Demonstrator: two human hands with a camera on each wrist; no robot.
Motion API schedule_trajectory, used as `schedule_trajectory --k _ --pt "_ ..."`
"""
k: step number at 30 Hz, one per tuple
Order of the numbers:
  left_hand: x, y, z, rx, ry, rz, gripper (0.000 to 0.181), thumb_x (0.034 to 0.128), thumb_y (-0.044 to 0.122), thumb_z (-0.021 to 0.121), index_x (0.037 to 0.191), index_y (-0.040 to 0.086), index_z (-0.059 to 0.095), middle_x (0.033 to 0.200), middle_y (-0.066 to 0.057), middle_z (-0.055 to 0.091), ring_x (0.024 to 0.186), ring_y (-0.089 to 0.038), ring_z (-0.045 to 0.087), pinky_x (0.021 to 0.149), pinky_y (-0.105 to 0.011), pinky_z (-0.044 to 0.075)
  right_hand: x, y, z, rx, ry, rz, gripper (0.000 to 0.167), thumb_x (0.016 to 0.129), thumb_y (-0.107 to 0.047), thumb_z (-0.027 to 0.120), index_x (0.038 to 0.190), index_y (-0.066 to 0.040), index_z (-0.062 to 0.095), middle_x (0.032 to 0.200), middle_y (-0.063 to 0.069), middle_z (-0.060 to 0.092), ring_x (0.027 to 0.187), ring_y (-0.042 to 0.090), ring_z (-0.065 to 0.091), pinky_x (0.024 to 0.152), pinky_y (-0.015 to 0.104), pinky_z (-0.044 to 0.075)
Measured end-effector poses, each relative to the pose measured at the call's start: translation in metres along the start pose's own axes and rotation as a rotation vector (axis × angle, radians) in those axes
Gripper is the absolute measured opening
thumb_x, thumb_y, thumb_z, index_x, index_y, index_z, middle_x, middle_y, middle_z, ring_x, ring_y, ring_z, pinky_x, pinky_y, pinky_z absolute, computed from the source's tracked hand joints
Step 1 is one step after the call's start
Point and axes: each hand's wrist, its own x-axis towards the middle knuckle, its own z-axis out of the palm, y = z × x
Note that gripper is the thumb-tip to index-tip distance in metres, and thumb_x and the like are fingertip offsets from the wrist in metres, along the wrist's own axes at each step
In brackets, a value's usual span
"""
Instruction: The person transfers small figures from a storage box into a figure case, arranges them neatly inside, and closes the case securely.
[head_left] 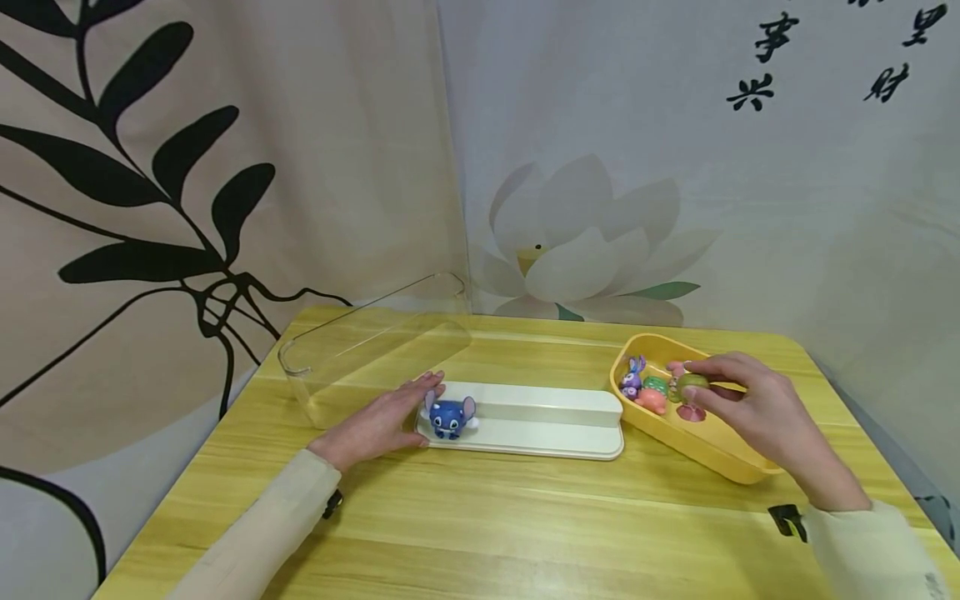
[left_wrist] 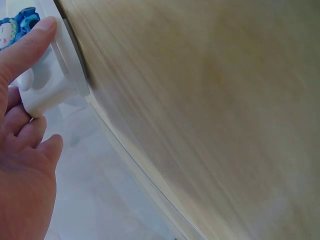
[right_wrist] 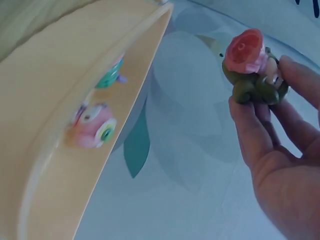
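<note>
My right hand [head_left: 757, 404] pinches a green figure with a pink part [right_wrist: 255, 70] between thumb and fingers, above the yellow tray [head_left: 720, 462]. In the tray lie a purple figure [head_left: 632, 379], a pink one [head_left: 651, 401] and a green one [head_left: 656, 385]. My left hand [head_left: 384, 423] grips the left end of the white stepped stand [head_left: 540, 421], thumb on the front side in the head view. A blue big-eared figure [head_left: 447, 418] is upright at that end, beside the fingers.
A clear open cover [head_left: 375, 350] lies on the wooden table [head_left: 480, 517] behind my left hand. The yellow tray touches or nearly touches the stand's right end. Printed curtains [head_left: 585, 100] hang behind the table.
</note>
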Motion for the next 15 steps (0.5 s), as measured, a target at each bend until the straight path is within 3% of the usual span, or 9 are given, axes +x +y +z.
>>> schedule_trajectory --k 4,10,15 --pt "-0.001 0.000 -0.001 -0.008 0.002 -0.002 0.095 0.0862 0.022 0.086 0.162 0.006 0.032 0.170 -0.013 0.024 0.152 -0.036 0.029 0.122 -0.053 0.030 0.004 -0.007 0.008 0.037 0.005 -0.023 0.025 0.093 -0.017 0.080 0.117 -0.009 0.077 0.117 0.008 0.068 0.099 -0.009 0.055 0.081 0.002 0.050" --pt "-0.001 0.001 -0.001 -0.009 0.005 0.003 0.094 0.0859 0.021 0.086 0.162 0.006 0.033 0.170 -0.013 0.024 0.153 -0.036 0.029 0.122 -0.052 0.029 0.009 -0.019 0.023 0.067 0.040 -0.031 0.025 0.091 -0.016 0.081 0.115 -0.007 0.077 0.111 0.005 0.069 0.094 -0.004 0.059 0.082 0.002 0.049" --pt "0.000 0.002 -0.001 -0.021 0.008 0.006 0.094 0.0855 0.020 0.086 0.162 0.006 0.032 0.169 -0.014 0.025 0.153 -0.035 0.029 0.122 -0.053 0.030 0.015 -0.028 0.039 0.165 0.063 -0.017 0.025 0.089 -0.012 0.083 0.113 -0.006 0.078 0.111 0.005 0.070 0.094 -0.004 0.063 0.083 0.006 0.053"
